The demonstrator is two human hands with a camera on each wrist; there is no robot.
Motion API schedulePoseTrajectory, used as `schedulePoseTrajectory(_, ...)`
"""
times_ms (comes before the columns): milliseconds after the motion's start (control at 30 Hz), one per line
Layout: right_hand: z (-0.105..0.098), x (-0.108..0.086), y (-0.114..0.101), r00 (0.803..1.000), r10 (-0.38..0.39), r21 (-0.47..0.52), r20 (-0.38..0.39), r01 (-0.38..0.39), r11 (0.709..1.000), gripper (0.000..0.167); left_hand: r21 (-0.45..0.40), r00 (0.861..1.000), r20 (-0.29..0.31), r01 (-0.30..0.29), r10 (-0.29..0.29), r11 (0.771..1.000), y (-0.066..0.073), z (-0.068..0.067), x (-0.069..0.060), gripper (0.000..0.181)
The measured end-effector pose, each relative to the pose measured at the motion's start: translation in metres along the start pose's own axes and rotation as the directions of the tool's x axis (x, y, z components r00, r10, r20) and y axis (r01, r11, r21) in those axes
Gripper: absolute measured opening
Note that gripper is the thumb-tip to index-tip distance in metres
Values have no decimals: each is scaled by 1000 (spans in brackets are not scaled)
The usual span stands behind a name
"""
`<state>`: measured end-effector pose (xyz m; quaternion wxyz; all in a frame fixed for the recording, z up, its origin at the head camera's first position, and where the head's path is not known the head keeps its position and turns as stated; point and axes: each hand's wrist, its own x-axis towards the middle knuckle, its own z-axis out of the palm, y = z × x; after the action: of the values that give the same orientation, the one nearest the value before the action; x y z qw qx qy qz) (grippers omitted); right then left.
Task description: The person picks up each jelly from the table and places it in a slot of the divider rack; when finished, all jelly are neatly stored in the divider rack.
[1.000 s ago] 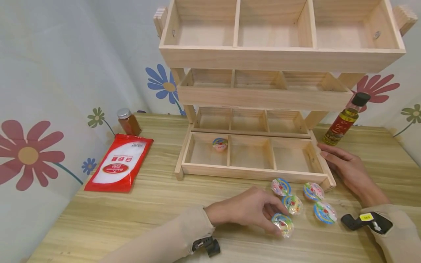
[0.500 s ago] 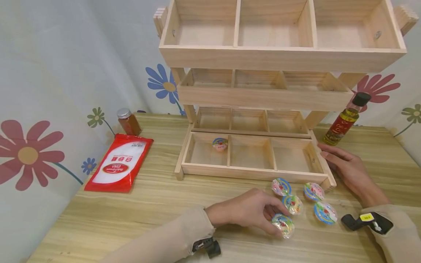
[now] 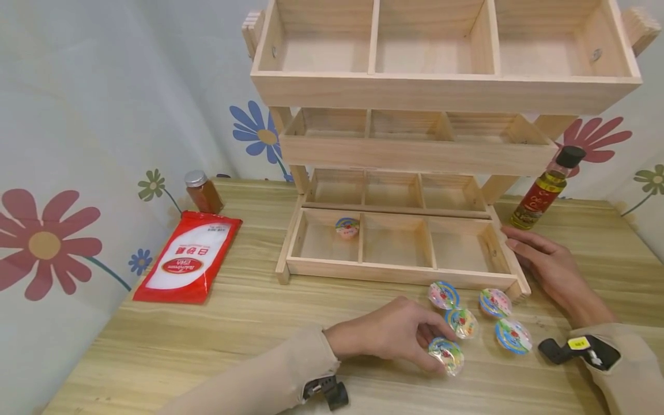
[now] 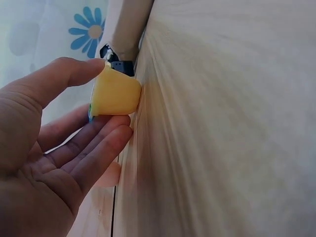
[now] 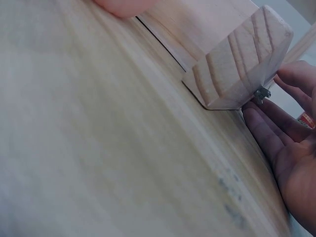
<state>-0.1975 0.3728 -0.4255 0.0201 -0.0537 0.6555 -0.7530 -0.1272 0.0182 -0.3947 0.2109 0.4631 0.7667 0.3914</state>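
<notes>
My left hand (image 3: 389,334) pinches a small jelly cup (image 3: 447,355) with a printed foil lid, between thumb and fingers. In the left wrist view the jelly cup's yellow body (image 4: 117,93) stands on the tabletop. Just beyond it lie several more jelly cups, one of them (image 3: 461,322) close to my fingers. My right hand (image 3: 555,271) rests at the right side of the wooden rack (image 3: 399,274), fingers fairly straight. In the right wrist view its fingertips touch the rack's end piece (image 5: 242,64). Another jelly cup (image 3: 347,228) sits in the bottom tier's left compartment.
The rack has several tiers, each split into three compartments. Behind my right hand stands an oil bottle (image 3: 542,193) with a black cap. At the left are a red and white bag (image 3: 189,256) and a jar (image 3: 203,193) with brown contents. A flowered curtain hangs behind.
</notes>
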Motion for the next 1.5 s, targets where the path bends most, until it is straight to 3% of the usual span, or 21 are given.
schedulePoseTrajectory(467, 1, -1, 0, 1000, 0, 1, -13, 0, 1000, 33, 30, 1000, -9, -10, 10, 999, 0, -1, -1, 37)
schedulePoseTrajectory(633, 2, 0, 1, 1000, -8, -4, -7, 8, 1000, 32, 27, 1000, -16, 19, -18, 999, 1, -7, -3, 37)
schedulePoseTrajectory(800, 1, 0, 1, 1000, -14, -16, -2, 14, 1000, 32, -10, 997, -52, 57, -58, 998, 2, -18, -6, 40)
schedulePoseTrajectory(967, 0, 0, 1, 1000, -13, -9, -2, 13, 1000, 32, -36, 994, -107, 9, -13, 999, 1, -33, -10, 38)
schedulePoseTrajectory(1200, 2, 0, 0, 1000, 1, -6, -12, -1, 1000, 31, -167, 981, -186, 22, -54, 986, 0, -55, -20, 40)
schedulePoseTrajectory(1500, 2, -1, 1, 1000, -6, -5, -20, 6, 1000, 31, -173, 957, -278, 36, -84, 984, -8, -86, -35, 41)
